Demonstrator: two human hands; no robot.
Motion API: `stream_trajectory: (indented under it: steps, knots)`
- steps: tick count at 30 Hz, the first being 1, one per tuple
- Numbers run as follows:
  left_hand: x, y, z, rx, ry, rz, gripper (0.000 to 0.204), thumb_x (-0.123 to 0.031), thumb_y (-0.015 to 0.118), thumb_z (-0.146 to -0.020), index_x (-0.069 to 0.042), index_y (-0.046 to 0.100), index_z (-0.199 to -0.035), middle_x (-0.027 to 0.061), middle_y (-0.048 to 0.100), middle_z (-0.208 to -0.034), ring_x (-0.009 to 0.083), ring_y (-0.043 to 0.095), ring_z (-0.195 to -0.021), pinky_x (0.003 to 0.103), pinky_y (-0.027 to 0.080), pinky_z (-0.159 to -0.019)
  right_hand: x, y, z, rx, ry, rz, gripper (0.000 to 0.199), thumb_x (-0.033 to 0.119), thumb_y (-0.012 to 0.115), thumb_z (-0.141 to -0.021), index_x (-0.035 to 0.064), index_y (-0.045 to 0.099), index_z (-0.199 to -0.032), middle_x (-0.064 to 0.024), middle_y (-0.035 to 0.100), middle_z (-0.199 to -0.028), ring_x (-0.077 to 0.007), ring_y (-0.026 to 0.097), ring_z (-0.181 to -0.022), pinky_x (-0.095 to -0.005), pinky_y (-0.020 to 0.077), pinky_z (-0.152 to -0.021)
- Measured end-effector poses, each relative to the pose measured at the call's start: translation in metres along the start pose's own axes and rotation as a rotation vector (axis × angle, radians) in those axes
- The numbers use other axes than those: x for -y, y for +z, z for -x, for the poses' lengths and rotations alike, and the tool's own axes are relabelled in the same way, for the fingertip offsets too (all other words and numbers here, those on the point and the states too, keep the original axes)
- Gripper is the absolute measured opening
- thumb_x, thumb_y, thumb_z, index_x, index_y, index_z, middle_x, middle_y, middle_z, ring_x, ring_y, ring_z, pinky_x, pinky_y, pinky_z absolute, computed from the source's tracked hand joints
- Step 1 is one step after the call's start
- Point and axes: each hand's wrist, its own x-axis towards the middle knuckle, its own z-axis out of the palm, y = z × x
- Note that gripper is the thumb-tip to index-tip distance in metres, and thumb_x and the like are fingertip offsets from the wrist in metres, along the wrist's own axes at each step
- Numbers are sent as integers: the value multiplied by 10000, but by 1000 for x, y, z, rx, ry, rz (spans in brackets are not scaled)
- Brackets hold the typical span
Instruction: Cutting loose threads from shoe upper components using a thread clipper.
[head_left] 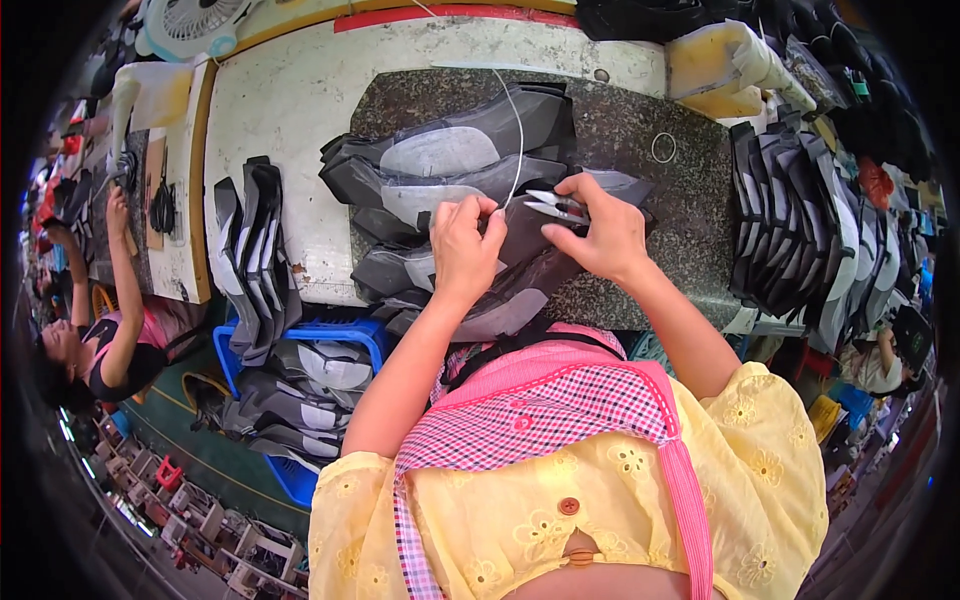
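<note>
My left hand [465,245] pinches a thin white cord [521,135] near its lower end, its fingertips closed together. From there the cord runs up and away past the far side of the table. Just to the right, my right hand [607,232] grips a small pair of thread snips [556,206], with the blades pointing left toward the cord. Beneath both hands lie several dark curved fabric pieces [440,152] with light grey patches, overlapping in rows on a speckled dark slab [685,215]. My left hand covers part of these pieces.
Bundles of similar pieces stand at the left [262,255] and right [800,220] table edges. A blue crate [375,338] by my left side holds more. A loose ring [664,148] lies on the slab. A fan [195,22] is far left; a co-worker [115,330] works at left.
</note>
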Motion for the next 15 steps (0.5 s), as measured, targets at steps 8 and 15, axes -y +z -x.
stream_trajectory:
  steps: [8,15]
  knots:
    - [-2,-1,1,7,-16,79,102,-165,592,-768,-69,583,-800,28,584,-749,212,507,-754,351,381,-706,-6,6,-16,106,152,-197,310,304,674,-696,93,626,-918,-75,655,-866,-222,628,-830,-339,471,-725]
    - [1,-3,4,-11,15,62,101,-171,589,-772,-77,577,-804,23,584,-763,214,512,-763,358,376,-707,0,3,-32,214,106,-233,230,164,690,-705,22,640,-879,-53,641,-758,-121,592,-700,-263,458,-657]
